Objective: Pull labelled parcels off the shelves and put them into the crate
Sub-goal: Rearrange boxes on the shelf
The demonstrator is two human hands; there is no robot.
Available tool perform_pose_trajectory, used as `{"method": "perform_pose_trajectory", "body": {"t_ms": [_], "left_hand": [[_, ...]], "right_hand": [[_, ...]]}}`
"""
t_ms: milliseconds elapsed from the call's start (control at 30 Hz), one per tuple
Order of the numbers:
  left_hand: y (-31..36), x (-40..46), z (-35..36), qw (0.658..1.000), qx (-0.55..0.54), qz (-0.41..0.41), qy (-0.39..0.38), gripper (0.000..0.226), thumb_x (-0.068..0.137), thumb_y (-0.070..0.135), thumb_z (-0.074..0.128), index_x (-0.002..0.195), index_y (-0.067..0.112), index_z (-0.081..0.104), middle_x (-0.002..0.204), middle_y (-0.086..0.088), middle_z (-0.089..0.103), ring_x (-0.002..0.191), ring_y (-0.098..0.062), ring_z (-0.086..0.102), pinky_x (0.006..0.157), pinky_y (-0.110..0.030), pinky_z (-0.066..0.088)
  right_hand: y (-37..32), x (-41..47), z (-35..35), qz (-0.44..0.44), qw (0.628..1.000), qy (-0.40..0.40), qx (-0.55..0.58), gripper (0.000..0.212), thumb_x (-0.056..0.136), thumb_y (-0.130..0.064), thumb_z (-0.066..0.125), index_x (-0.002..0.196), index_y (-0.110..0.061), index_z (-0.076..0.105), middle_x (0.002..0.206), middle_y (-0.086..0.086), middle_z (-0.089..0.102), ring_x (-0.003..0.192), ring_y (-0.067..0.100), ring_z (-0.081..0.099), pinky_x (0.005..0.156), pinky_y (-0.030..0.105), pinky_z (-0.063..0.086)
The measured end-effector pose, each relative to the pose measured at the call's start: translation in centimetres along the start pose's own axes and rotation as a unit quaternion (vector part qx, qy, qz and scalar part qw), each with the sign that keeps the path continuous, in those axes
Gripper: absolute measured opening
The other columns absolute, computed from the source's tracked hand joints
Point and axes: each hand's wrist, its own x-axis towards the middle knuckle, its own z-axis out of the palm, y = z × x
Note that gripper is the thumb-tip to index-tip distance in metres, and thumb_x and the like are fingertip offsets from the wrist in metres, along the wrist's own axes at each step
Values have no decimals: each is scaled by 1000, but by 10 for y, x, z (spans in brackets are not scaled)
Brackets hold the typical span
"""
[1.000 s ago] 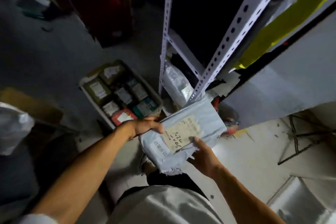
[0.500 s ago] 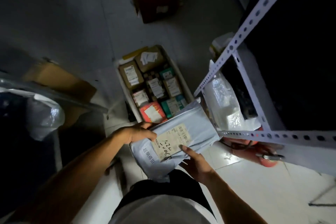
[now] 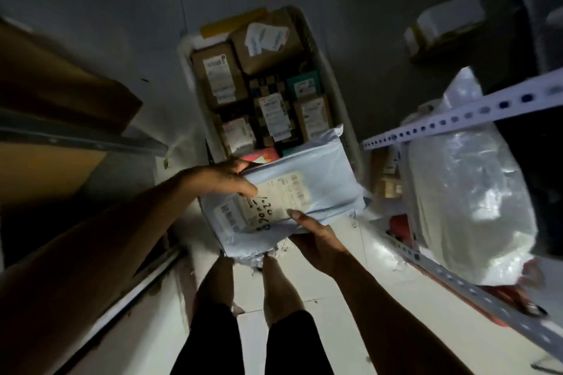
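A grey plastic mailer parcel [image 3: 316,173] with a pale label and handwritten numbers is held flat in both hands, just above the near end of the white crate [image 3: 341,76]. My left hand [image 3: 225,175] grips its left edge, thumb on top of the label. My right hand [image 3: 313,237] holds its near edge from below, thumb on top. The crate stands on the floor ahead of my legs and is packed with several labelled cardboard boxes [image 3: 219,73]. The parcel hides the crate's near end.
A white perforated metal shelf frame [image 3: 451,119] stands at the right, holding a large clear plastic bag [image 3: 469,192]. Brown cardboard [image 3: 61,91] and a dark rail lie at the left. A pale box [image 3: 444,27] sits on the dark floor at the far right.
The view has swung down and left, away from the shelf, bringing the crate to the centre. Both hands have carried the parcel from beside the shelf to over the crate's near end.
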Motion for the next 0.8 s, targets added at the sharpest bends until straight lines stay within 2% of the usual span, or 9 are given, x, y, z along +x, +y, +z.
{"method": "perform_pose_trajectory", "body": {"t_ms": [100, 167, 233, 300, 433, 500, 567, 700, 800], "left_hand": [[-13, 57, -10, 1000, 2, 8, 7, 101, 56, 54, 68, 150, 35, 37, 145, 4, 43, 129, -18, 45, 105, -35, 43], [-18, 90, -14, 1000, 22, 5, 15, 88, 68, 48, 70, 149, 29, 39, 138, 4, 45, 124, -18, 46, 103, -36, 42], [-27, 120, -13, 998, 36, 25, 39, 72, 83, 33, 72, 148, 24, 43, 136, 3, 48, 120, -17, 48, 99, -33, 43], [-43, 138, -6, 994, 65, 68, 59, 73, 86, 25, 75, 151, 23, 42, 146, 0, 50, 127, -19, 51, 105, -33, 44], [-83, 147, 27, 980, 155, 117, 52, 80, 85, 11, 62, 154, 40, 33, 163, 5, 29, 143, -14, 37, 102, -30, 48], [-91, 142, 42, 978, 161, 111, 68, 85, 83, 4, 56, 156, 40, 29, 164, 11, 23, 147, -10, 29, 101, -24, 45], [-92, 141, 52, 978, 155, 110, 86, 87, 82, 3, 54, 157, 39, 26, 165, 11, 22, 151, -9, 20, 114, -29, 37], [-82, 136, 55, 972, 193, 97, 90, 84, 89, 7, 54, 160, 31, 17, 167, 7, 16, 154, -12, 13, 120, -38, 30], [-70, 123, 56, 971, 215, 74, 80, 82, 90, 13, 54, 161, 28, 17, 168, 5, 13, 154, -14, 10, 122, -39, 26]], "right_hand": [[-10, 42, -7, -2, 1000, 21, -11, 76, 74, -19, 86, 138, 5, 54, 143, 19, 57, 135, 31, 52, 117, 46, 37], [-17, 66, -15, -3, 998, 53, -15, 57, 83, -12, 78, 133, 6, 58, 140, 16, 60, 129, 26, 58, 111, 40, 45], [-18, 87, -16, -4, 997, 76, 11, 29, 94, -5, 64, 122, 2, 65, 131, 14, 66, 110, 17, 69, 93, 30, 56], [-12, 105, -16, -5, 992, 123, 20, 25, 98, -7, 60, 121, 1, 63, 130, 20, 65, 102, 22, 70, 81, 29, 60], [13, 130, -8, 26, 984, 155, 82, 35, 100, -9, 57, 130, 8, 56, 132, 28, 60, 111, 34, 66, 91, 34, 57], [25, 127, -3, 61, 987, 150, 22, 27, 98, 1, 57, 125, 9, 56, 124, 29, 61, 96, 29, 68, 84, 30, 60], [33, 126, -2, 63, 987, 147, -9, 25, 97, 6, 58, 122, 5, 58, 114, 25, 63, 85, 23, 67, 79, 27, 61], [35, 115, 2, 47, 986, 144, -65, 37, 95, 7, 59, 131, -2, 57, 113, 14, 66, 93, 20, 65, 78, 27, 58], [30, 99, 11, 49, 978, 143, -141, 30, 95, -2, 64, 122, -13, 62, 113, 12, 65, 100, 24, 60, 88, 34, 53]]}}
